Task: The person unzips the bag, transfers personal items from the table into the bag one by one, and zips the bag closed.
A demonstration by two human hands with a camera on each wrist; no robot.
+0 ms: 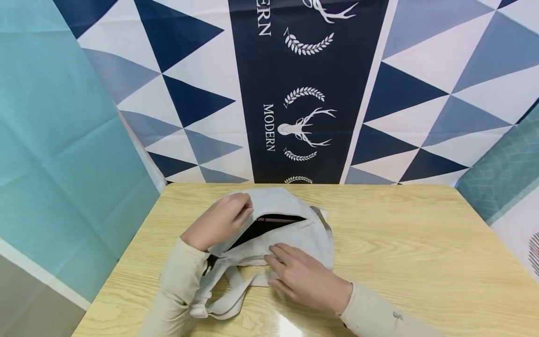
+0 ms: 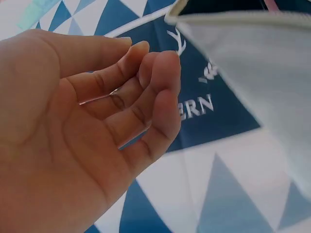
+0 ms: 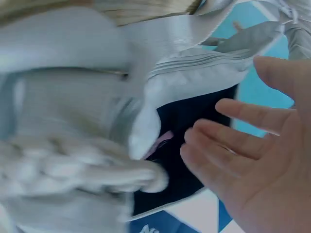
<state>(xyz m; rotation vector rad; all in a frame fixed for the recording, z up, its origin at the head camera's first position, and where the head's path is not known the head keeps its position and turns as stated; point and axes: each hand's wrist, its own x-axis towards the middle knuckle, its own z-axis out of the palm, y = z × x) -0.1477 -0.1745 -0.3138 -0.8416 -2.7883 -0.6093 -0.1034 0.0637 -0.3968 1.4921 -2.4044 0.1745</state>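
Note:
A pale grey fabric bag [image 1: 316, 241] lies on the table with its zip undone, so the dark inside shows through a long opening [image 1: 263, 229]. My left hand [image 1: 223, 220] is over the bag's left side. In the left wrist view its fingers are loosely bent with nothing between them, apart from the bag's edge [image 2: 272, 73]. At the bag's near side is my right hand [image 1: 301, 278], its fingers relaxed and holding nothing; whether they touch the fabric I cannot tell. A small pink item [image 3: 159, 144] shows inside; its kind is unclear.
A grey strap [image 1: 231, 304] with a buckle end trails from the bag toward the table's near edge. The wooden table [image 1: 400, 248] extends to the right. Behind it hangs a patterned cloth [image 1: 303, 93], and a teal cloth [image 1: 59, 154] hangs on the left.

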